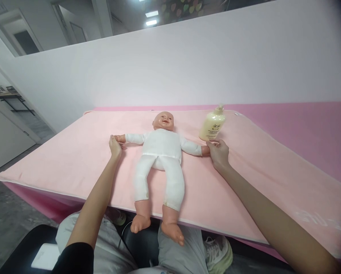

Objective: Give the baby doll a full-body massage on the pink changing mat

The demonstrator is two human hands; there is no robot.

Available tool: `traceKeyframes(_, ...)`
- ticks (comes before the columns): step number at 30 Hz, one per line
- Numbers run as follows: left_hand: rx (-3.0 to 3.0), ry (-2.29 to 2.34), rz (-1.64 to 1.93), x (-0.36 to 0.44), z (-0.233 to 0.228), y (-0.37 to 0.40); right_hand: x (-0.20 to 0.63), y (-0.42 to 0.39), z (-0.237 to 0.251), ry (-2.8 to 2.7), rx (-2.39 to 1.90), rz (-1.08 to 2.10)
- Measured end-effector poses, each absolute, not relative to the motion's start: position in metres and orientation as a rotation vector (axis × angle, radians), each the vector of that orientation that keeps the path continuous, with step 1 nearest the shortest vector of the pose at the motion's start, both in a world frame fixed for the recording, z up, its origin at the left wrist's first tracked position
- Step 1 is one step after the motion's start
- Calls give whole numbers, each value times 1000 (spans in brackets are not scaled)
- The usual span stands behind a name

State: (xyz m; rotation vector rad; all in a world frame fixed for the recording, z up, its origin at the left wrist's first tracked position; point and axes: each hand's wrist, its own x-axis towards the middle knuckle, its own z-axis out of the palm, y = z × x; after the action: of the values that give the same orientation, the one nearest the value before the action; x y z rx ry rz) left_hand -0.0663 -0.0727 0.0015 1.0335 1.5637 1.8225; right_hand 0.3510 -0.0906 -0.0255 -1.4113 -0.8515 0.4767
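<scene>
A baby doll (162,152) in a white suit lies on its back on a pink towel (73,160), arms spread, feet hanging over the near edge. My left hand (114,146) holds the doll's hand on the left side. On the other side, my right hand (218,153) grips the doll's other hand. A cream pump bottle (212,124) stands just behind my right hand, apart from it.
The towel covers a pink table (307,125) set against a white partition wall (187,64). My knees in grey trousers and a sneaker (220,253) show under the near edge. A dark chair seat with a white sheet (45,255) sits at lower left.
</scene>
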Motion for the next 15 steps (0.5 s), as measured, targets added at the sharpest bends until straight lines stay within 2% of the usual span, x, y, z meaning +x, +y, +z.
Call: traceKeyframes(15, 1226, 1687, 1733, -70, 2, -75, 345, -94, -19, -774, -1304, 515)
